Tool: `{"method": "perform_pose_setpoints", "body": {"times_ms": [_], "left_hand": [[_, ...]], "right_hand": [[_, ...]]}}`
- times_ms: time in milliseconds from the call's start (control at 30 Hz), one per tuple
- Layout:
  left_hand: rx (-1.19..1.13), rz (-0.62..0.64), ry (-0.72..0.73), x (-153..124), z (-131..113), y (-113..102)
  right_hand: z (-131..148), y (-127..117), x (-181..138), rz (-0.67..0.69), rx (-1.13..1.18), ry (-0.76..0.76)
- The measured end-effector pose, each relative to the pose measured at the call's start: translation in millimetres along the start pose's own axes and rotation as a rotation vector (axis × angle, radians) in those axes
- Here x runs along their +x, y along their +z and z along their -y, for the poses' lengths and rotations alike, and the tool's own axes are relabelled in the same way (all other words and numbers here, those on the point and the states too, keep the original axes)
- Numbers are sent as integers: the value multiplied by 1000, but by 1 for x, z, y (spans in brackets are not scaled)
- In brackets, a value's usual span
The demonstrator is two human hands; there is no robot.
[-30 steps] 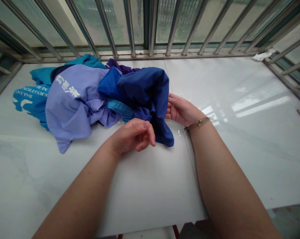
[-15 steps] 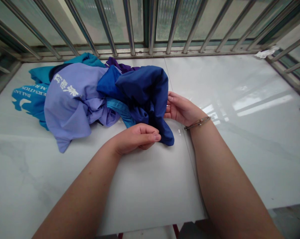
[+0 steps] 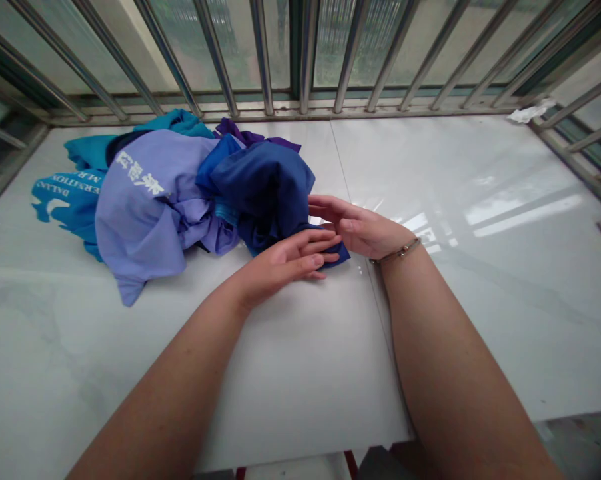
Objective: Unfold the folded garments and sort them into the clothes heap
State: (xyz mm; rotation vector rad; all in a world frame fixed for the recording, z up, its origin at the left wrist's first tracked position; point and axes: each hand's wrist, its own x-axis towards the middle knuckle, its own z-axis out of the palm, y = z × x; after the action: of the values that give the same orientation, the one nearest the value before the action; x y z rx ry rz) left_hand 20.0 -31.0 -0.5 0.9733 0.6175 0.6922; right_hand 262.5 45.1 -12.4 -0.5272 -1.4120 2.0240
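Observation:
A crumpled dark blue cloth garment (image 3: 265,183) lies at the right end of a heap of clothes. My left hand (image 3: 293,257) rests against its near side with the fingers stretched out and apart, over a loose blue corner. At the garment's right edge is my right hand (image 3: 363,227), fingers extended and slightly curved, its fingertips partly behind the cloth. Neither hand grips anything. Left of the dark blue garment sits a lavender garment (image 3: 140,207) with white lettering. A bright blue printed garment (image 3: 70,200) sticks out from under it.
The heap also holds a teal cloth (image 3: 173,121) and a purple cloth (image 3: 280,143) at the back. All lie on a glossy white slab (image 3: 455,320) with a seam. Metal bars (image 3: 308,60) stand along the window behind. A crumpled white scrap (image 3: 530,112) lies in the far right corner.
My left hand has opened from a pinch on the dark blue garment. That garment has slumped leftward and its near corner has shifted up. My right hand has turned, its thumb now nearer the left fingers.

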Motion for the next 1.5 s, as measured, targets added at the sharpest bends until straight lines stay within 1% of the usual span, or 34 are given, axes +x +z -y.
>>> {"method": "perform_pose_setpoints", "body": {"times_ms": [100, 200, 267, 300, 400, 433, 500, 533, 600, 700, 767, 833, 900, 933, 1000, 1067, 1167, 1233, 1300, 1400, 1433, 1500], "left_hand": [[-15, -7, 28, 1, 2, 1], [-29, -103, 102, 4, 5, 3], [-25, -234, 194, 9, 7, 0], [-23, -321, 261, 11, 7, -4], [-31, -616, 499, 17, 5, -26], [-39, -692, 556, 18, 3, -35], [-46, -773, 602, 18, -1, -49], [-39, -783, 596, 18, -3, -53], [-7, -777, 568, 16, -6, -53], [45, -730, 485, 13, -10, -39], [32, -618, 376, 9, -13, -27], [-16, -451, 249, 4, -15, -18], [-56, -299, 146, 0, -16, -12], [-60, -244, 105, -1, -16, -11], [-50, -175, 47, -2, -16, -10], [-41, -147, 18, -3, -15, -11], [-33, -157, 12, -2, -14, -11], [-25, -201, 41, -1, -14, -10], [-2, -306, 136, 2, -13, -9], [89, -519, 325, 7, -11, -11], [118, -574, 364, 9, -10, -12], [149, -640, 394, 12, -9, -15]], "right_hand": [[-1, 1, 1, -32, 0, -4], [1, 2, 4, -78, 43, -14], [3, 3, 5, -96, 82, -6], [4, 3, 5, -100, 102, 5], [6, 2, 5, -102, 137, 50], [7, 2, 5, -99, 140, 61], [7, 2, 4, -94, 144, 72], [7, 2, 4, -93, 147, 73], [8, 2, 4, -98, 153, 69], [7, 2, 5, -106, 152, 69], [7, 2, 6, -108, 150, 73], [7, 3, 6, -113, 151, 73], [7, 3, 6, -121, 155, 75], [7, 4, 6, -125, 158, 78], [7, 6, 6, -130, 158, 84], [8, 7, 5, -126, 143, 82], [9, 8, 5, -99, 103, 75], [10, 9, 4, -84, 82, 78], [11, 9, 4, -83, 73, 83], [12, 10, 4, -97, 71, 90], [12, 10, 4, -101, 69, 92], [12, 10, 4, -102, 65, 95]]}}
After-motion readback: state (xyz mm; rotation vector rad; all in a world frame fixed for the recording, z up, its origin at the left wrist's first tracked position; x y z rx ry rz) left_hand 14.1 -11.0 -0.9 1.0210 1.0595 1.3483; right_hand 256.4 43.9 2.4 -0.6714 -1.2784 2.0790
